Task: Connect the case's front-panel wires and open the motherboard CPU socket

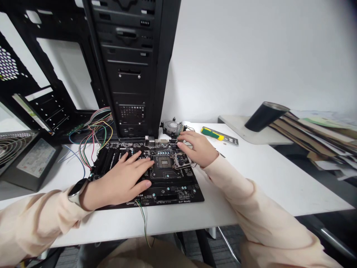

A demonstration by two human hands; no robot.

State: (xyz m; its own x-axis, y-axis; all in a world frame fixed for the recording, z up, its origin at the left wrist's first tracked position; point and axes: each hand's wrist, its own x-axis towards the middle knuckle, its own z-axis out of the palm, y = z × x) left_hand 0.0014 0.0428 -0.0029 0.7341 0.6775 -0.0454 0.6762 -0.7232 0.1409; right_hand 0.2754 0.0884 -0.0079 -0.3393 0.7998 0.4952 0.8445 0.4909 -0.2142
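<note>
A black motherboard (178, 191) lies flat on the white table. My left hand (122, 180), with a watch at the wrist, rests palm down over its left half, fingers spread. The bare CPU socket (164, 162) shows between my hands, and its metal retention frame (182, 160) is lifted to the right. At the board's far right corner my right hand (196, 147) bends its fingers, thumb and fingertips drawn close together; what lies between them is too small to tell. Just beyond those fingertips sits a CPU cooler fan (172, 127).
A black computer case (131, 89) stands behind the board, with coloured wires (93, 132) beside it. On the left is a power supply (33, 160). A green-yellow screwdriver (212, 133), a metal I/O shield (230, 139), a dark cup (263, 116) and stacked papers (304, 137) lie to the right.
</note>
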